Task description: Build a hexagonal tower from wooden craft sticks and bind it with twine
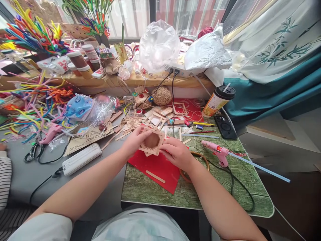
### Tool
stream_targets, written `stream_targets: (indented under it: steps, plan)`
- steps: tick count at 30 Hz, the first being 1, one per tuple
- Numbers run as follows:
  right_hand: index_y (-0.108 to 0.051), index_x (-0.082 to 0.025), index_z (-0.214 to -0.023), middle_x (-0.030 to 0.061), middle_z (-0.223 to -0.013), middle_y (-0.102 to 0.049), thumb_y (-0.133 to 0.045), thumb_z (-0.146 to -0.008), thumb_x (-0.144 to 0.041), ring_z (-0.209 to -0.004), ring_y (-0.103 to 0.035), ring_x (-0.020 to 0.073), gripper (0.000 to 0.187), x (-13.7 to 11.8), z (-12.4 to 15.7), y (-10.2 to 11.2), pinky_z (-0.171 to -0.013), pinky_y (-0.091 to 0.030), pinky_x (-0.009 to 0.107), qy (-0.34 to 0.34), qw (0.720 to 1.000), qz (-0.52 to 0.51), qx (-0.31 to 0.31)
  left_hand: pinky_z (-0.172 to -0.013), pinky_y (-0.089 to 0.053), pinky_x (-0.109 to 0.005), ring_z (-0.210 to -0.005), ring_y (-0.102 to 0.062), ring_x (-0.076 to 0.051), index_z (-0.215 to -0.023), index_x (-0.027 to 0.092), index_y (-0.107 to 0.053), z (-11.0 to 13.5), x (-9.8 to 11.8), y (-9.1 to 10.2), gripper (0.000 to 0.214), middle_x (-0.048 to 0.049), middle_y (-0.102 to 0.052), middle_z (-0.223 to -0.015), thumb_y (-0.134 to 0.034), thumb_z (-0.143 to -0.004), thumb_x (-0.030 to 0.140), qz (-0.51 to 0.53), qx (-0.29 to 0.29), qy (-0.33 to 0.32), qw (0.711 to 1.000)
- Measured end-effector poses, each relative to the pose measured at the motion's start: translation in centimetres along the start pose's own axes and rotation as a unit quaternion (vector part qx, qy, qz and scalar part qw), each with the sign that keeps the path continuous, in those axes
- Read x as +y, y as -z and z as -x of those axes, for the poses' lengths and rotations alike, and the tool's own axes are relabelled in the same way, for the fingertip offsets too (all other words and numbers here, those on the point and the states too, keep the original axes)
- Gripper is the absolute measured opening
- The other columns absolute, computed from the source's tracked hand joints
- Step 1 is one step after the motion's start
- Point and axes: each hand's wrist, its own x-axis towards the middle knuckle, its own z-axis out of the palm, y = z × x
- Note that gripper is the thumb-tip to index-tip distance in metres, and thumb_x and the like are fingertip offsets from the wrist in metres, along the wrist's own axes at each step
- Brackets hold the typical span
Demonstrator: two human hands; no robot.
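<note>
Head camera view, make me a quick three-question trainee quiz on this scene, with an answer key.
1. Multiple choice: What do the left hand and right hand both touch?
A: lidded cup
B: wooden stick frame
C: black phone
2. True or false: A loose stick lies on the nearer red sheet.
3. Count: How many pink glue guns are visible?
Key: 1 B; 2 true; 3 two.

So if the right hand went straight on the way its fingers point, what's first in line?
The hexagonal stick frame: the right hand seems to be gripping its edge. Beyond it, probably the left hand, though depth is unclear.
</note>
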Motion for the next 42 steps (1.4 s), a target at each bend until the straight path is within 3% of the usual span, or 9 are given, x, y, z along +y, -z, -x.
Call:
stream_targets:
  steps: [13, 26, 36, 42]
  plan:
    - [-0.071, -0.024, -0.114, 0.0078, -0.098, -0.07, -0.063, -0.104, -0.018, -0.094, -0.066, 0.0222, 0.014, 0.7, 0.1, 1.2, -0.082, -0.058, 0.039, -0.05, 0.995, -0.073, 0.055, -0.107, -0.05, -0.045, -0.127, -0.067, -0.035, -0.125, 0.023, -0.067, 0.7, -0.3, 0.4, 0.051, -0.01, -0.074, -0.132, -0.078, -0.089, 0.058, -0.032, -0.08, 0.018, 0.996]
    - [-0.069, -0.025, -0.125, 0.0101, -0.106, -0.073, -0.063, -0.103, -0.014, -0.099, -0.067, 0.0236, 0.025, 0.9, 0.2, 1.5, -0.085, -0.06, 0.041, -0.005, 0.998, -0.029, 0.052, -0.102, -0.051, -0.044, -0.121, -0.069, -0.034, -0.117, 0.023, -0.071, 1.7, 0.5, 1.5, 0.048, -0.0088, -0.077, -0.123, -0.081, -0.085, 0.057, -0.023, -0.136, 0.076, 0.987]
    - [-0.069, -0.028, -0.123, 0.0091, -0.104, -0.073, -0.06, -0.105, -0.018, -0.096, -0.067, 0.0239, 0.023, 1.7, 0.6, 1.3, -0.084, -0.06, 0.042, -0.033, 0.996, 0.005, 0.083, -0.098, -0.057, -0.047, -0.114, -0.074, -0.035, -0.117, 0.021, -0.07, 1.5, -0.4, 1.8, 0.05, -0.0108, -0.078, -0.121, -0.081, -0.083, 0.056, 0.041, -0.113, 0.1, 0.988]
    - [-0.067, -0.028, -0.125, 0.0093, -0.104, -0.073, -0.061, -0.103, -0.015, -0.093, -0.066, 0.0245, 0.026, 1.1, 0.8, 1.2, -0.083, -0.059, 0.043, -0.023, 0.993, 0.034, 0.108, -0.101, -0.055, -0.047, -0.119, -0.072, -0.036, -0.116, 0.021, -0.073, 1.5, -0.1, 1.6, 0.052, -0.0119, -0.078, -0.123, -0.081, -0.083, 0.06, -0.03, -0.091, 0.069, 0.993]
